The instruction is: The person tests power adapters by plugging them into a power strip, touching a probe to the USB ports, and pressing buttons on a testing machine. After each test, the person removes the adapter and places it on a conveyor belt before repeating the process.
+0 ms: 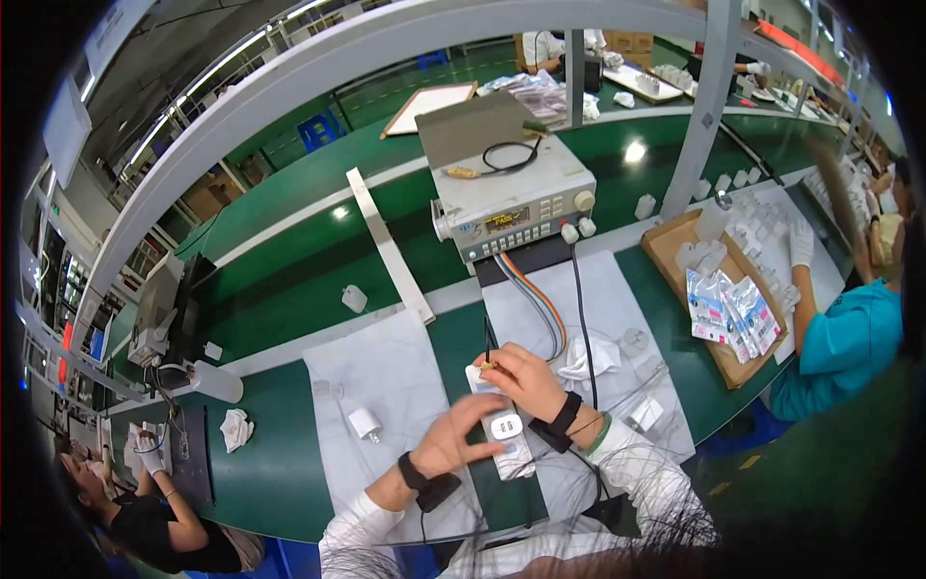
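My right hand [529,384] is closed in a pinch on a small brass-coloured connector [489,366] at the far end of a narrow white fixture [516,465]. A black lead rises from that spot. My left hand [451,436] is open, thumb and fingers apart, at the left side of a small white block [505,426] with rounded corners, which sits on the fixture. Whether the fingertips touch the block I cannot tell. Left of my left hand, a white plug-in adapter [365,424] lies on a white sheet [333,372]. Each of my wrists wears a black strap.
A bench test instrument [521,198] stands behind the fixture, with a rainbow ribbon cable [540,304] and a black cable running down. Crumpled white cloth [588,359] lies right. A cardboard tray [666,246] holds packets. Co-workers sit at both sides; a metal post [709,116] rises behind.
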Demonstrator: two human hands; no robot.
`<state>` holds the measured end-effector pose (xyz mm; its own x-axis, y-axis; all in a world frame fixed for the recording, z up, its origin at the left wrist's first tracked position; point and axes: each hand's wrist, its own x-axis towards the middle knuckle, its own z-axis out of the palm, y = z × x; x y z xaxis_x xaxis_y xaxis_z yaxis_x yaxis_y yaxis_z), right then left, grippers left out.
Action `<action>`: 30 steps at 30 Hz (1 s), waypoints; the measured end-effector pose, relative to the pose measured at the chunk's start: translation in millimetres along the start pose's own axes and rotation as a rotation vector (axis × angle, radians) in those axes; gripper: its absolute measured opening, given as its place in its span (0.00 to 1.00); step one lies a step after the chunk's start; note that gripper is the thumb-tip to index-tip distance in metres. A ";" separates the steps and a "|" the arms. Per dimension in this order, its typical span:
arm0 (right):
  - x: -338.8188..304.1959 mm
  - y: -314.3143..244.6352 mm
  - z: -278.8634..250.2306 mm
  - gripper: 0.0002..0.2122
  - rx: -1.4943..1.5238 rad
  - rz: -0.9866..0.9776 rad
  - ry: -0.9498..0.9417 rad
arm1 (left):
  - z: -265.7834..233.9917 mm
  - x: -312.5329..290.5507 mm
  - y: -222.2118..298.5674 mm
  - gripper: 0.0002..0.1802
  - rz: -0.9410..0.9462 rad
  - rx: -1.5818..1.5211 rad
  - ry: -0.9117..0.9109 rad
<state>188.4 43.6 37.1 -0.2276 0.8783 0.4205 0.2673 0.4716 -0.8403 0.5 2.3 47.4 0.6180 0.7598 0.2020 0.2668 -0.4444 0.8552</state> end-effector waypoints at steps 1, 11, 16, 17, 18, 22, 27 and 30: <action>-1.0 0.0 1.3 0.09 -0.007 -0.007 0.006 | -7.6 3.4 0.7 0.29 0.011 0.003 -0.001; -1.5 -25.7 -14.7 0.07 -0.020 -0.138 0.097 | -15.3 28.6 -53.2 0.27 -0.108 0.225 0.161; -33.8 -43.6 -31.1 0.06 0.088 0.006 -0.010 | -13.3 29.7 -48.3 0.24 -0.148 0.166 0.197; -39.7 -43.1 -31.3 0.06 0.080 0.009 -0.013 | -12.9 31.6 -48.9 0.24 -0.146 0.158 0.198; -46.2 -43.0 -30.8 0.06 0.071 0.024 -0.039 | -13.2 33.2 -49.4 0.24 -0.132 0.159 0.195; -57.6 -43.6 -25.2 0.07 0.016 0.042 -0.103 | -13.1 29.3 -49.9 0.25 -0.115 0.159 0.189; -57.5 -43.4 -16.1 0.08 -0.036 0.025 -0.127 | -19.4 28.2 -63.9 0.27 -0.056 -0.226 0.376; -59.0 -36.0 -16.7 0.09 -0.031 0.052 -0.127 | -54.2 68.4 -59.5 0.29 0.042 -0.495 0.538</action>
<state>207.8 -23.9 48.3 -0.3287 0.8854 0.3286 0.3102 0.4298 -0.8480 -13.2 106.5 36.1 0.1379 0.9315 0.3365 -0.1935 -0.3079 0.9315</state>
